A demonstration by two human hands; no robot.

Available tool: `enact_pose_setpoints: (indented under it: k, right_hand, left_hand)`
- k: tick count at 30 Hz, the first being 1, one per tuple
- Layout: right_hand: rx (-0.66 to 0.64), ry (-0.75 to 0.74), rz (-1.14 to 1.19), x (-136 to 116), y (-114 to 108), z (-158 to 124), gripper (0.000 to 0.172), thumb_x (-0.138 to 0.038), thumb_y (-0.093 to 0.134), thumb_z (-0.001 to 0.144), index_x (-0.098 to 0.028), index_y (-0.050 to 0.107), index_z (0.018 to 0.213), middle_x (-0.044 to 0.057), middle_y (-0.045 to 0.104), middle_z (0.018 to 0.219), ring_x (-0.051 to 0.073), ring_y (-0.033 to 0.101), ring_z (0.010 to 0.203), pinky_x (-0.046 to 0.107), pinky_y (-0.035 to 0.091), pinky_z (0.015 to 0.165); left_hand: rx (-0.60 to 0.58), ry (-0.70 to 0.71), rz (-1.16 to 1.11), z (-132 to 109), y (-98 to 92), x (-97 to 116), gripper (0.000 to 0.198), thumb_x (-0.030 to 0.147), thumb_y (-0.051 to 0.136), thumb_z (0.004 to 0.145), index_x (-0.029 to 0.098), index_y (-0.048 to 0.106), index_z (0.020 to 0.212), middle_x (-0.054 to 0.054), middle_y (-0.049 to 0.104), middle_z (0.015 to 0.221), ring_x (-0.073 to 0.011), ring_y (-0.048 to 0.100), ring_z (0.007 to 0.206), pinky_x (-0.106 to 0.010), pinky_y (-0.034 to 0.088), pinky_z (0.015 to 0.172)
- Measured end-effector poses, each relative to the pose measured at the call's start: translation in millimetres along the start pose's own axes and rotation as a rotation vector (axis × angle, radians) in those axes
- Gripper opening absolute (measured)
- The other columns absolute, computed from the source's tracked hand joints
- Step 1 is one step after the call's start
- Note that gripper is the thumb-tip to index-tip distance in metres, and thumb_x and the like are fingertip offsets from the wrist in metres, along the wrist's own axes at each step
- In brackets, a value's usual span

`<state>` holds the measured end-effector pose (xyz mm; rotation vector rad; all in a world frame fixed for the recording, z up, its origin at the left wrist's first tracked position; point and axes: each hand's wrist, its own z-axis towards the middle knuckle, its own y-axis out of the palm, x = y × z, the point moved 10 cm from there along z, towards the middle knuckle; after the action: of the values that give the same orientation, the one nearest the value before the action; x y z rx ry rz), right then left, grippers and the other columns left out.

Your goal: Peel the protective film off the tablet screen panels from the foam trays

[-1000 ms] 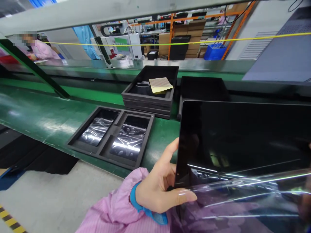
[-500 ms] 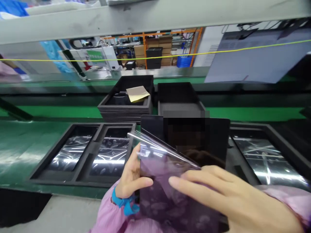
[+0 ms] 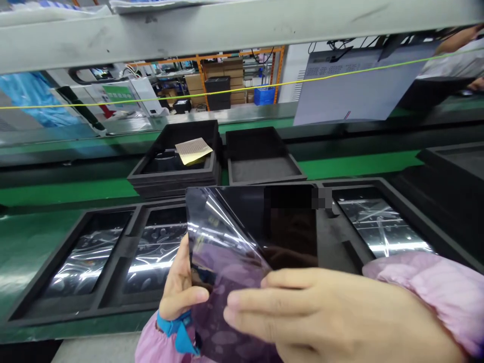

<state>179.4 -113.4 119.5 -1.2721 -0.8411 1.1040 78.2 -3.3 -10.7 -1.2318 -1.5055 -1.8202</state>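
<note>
A dark glossy screen panel [image 3: 291, 227] is held up before me, tilted. My left hand [image 3: 179, 287] grips its left edge, thumb on the front face and fingers behind. A clear protective film [image 3: 227, 257] covers the lower left of the panel, with bubbles under it. A curved fold of the film runs from the upper left corner down to the right fingers. My right hand [image 3: 298, 312] lies across the film with its fingers stretched out flat; its thumb is hidden. A blue band [image 3: 177, 330] is tied round the left wrist.
Black foam trays with film-covered panels lie on the green bench: a left tray [image 3: 113, 272] and a right tray [image 3: 401, 201]. Behind are stacked trays [image 3: 174, 176] with a paper note [image 3: 193, 149] and another foam tray [image 3: 264, 171]. A yellow cord [image 3: 227, 92] crosses above. Another person's arm shows far right.
The film's raised upper left corner has come down toward the panel. My right fingers have slid left and lower over the film. The whole view has shifted right.
</note>
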Motion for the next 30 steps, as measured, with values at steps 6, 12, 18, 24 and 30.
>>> enact_pose_setpoints:
  k: [6, 12, 18, 24, 30]
  right_hand:
    - [0.172, 0.092, 0.048, 57.7, -20.7, -8.0, 0.013, -0.016, 0.053, 0.082, -0.015, 0.06, 0.072, 0.014, 0.036, 0.146, 0.023, 0.016, 0.143, 0.04, 0.028, 0.115]
    - [0.73, 0.418, -0.027, 129.5, -55.4, -32.6, 0.021, -0.024, 0.057, 0.084, -0.018, 0.053, 0.064, 0.003, 0.053, 0.131, 0.026, 0.034, 0.135, 0.051, 0.029, 0.111]
    - [0.975, 0.518, 0.238, 145.9, -57.3, -41.8, 0.025, -0.019, 0.055, 0.083, -0.017, 0.046, 0.06, 0.004, 0.065, 0.107, 0.018, 0.061, 0.102, 0.037, 0.046, 0.095]
    - [0.993, 0.54, 0.263, 149.3, -57.6, -45.1, 0.027, -0.021, 0.056, 0.083, -0.017, 0.044, 0.06, 0.002, 0.066, 0.102, 0.018, 0.061, 0.1, 0.035, 0.047, 0.092]
    - [1.055, 0.477, 0.338, 150.9, -52.3, -61.1, 0.024, -0.016, 0.055, 0.085, -0.017, 0.049, 0.062, 0.006, 0.068, 0.101, 0.017, 0.061, 0.102, 0.034, 0.045, 0.095]
  left_hand:
    - [0.072, 0.044, 0.026, 29.7, 4.6, 3.5, 0.065, 0.025, 0.073, 0.07, 0.029, 0.054, 0.132, -0.001, 0.058, 0.135, -0.0265, 0.044, 0.132, -0.034, 0.036, 0.11]
    - [0.326, 0.278, 0.271, 46.9, -18.2, 29.5, 0.03, 0.03, 0.07, 0.078, 0.024, 0.072, 0.108, 0.001, 0.064, 0.127, -0.0226, 0.034, 0.138, -0.032, 0.023, 0.117]
    - [0.448, 0.315, 0.296, 44.4, -19.3, 48.8, 0.022, 0.01, 0.065, 0.076, 0.021, 0.076, 0.091, 0.003, 0.061, 0.129, -0.0234, 0.021, 0.143, -0.032, 0.03, 0.115]
    - [0.494, 0.335, 0.176, 45.3, -19.6, 47.0, 0.019, 0.01, 0.065, 0.073, 0.019, 0.076, 0.085, 0.001, 0.065, 0.123, -0.0231, 0.024, 0.142, -0.03, 0.033, 0.114]
    - [0.234, 0.268, 0.039, 39.9, 21.2, 43.0, 0.046, 0.021, 0.061, 0.08, 0.023, 0.059, 0.126, 0.0, 0.062, 0.129, -0.0227, 0.046, 0.131, -0.036, 0.033, 0.113]
